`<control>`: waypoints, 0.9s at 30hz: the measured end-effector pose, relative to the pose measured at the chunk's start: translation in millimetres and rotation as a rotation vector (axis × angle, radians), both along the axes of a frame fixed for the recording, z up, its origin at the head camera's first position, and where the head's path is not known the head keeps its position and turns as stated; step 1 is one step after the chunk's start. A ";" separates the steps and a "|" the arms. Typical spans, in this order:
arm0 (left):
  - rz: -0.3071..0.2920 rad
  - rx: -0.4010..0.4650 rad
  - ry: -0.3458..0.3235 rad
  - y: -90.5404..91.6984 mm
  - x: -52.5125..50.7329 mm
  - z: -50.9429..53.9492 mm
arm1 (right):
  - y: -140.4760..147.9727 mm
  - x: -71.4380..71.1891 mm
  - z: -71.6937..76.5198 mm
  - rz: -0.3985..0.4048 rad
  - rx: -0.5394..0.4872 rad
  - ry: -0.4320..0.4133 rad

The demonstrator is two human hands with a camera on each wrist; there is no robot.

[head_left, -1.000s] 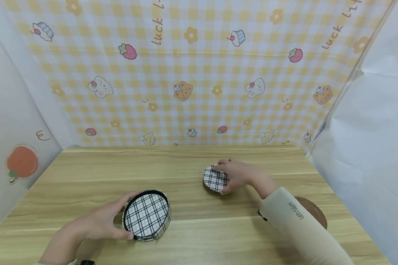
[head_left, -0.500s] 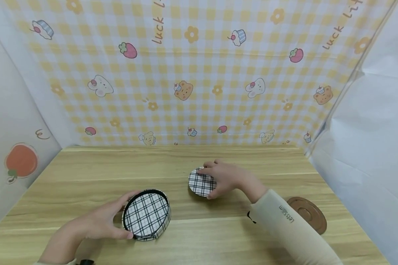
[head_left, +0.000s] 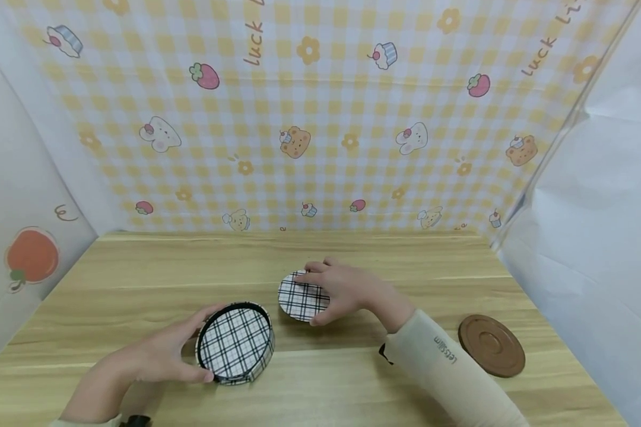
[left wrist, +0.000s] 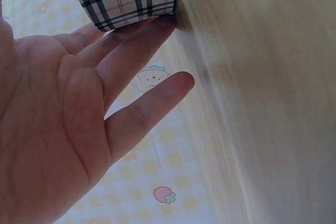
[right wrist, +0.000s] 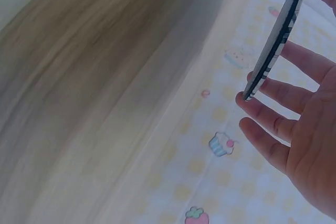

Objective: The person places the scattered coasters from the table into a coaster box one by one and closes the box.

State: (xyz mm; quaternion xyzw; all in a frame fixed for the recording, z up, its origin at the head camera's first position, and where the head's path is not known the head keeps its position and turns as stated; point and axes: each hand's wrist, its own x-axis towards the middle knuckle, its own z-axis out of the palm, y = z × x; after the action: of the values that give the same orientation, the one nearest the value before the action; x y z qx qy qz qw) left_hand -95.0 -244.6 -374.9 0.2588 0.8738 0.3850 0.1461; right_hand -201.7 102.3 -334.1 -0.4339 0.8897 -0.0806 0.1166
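Note:
My left hand (head_left: 162, 351) grips a round plaid box (head_left: 236, 343) by its side, with the thumb at the near edge and fingers at the far edge. A dark rim circles the box's top. In the left wrist view, the plaid wall of the box rests against the fingers, while the little finger sticks out free. My right hand (head_left: 347, 292) pinches a smaller round plaid lid (head_left: 299, 301) by its edges, just right of and behind the box, a short gap apart. Seen edge-on in the right wrist view, this lid (right wrist: 275, 40) is thin and held off the tabletop.
A brown round disc (head_left: 492, 346) with concentric rings lies on the wooden table (head_left: 352, 385) to the right, beside my right sleeve. Behind the table hangs a yellow checked cloth (head_left: 320, 118). White sheets (head_left: 593, 237) stand along the sides.
My right hand has carried the plaid lid leftward and slightly nearer to the box. The brown disc has come out from behind the sleeve. The left hand and box stay put.

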 end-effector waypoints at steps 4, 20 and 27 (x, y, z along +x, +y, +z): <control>0.011 -0.022 0.011 0.5 -0.1 0.2 | -10.1 2.5 -0.7 0.016 -0.009 0.013; -0.012 0.016 -0.023 -4.1 -2.7 -0.8 | -48.9 23.9 3.0 0.126 -0.007 0.091; -0.033 0.051 -0.047 -4.3 -3.0 -1.8 | -64.4 33.0 -0.2 0.191 -0.012 0.103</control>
State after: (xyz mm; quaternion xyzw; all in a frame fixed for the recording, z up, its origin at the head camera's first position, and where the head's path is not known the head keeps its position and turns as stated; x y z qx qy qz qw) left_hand -98.0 -248.8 -376.6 0.2679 0.8557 0.4103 0.1663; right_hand -168.7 37.9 -334.3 -0.5209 0.8487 -0.0522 0.0754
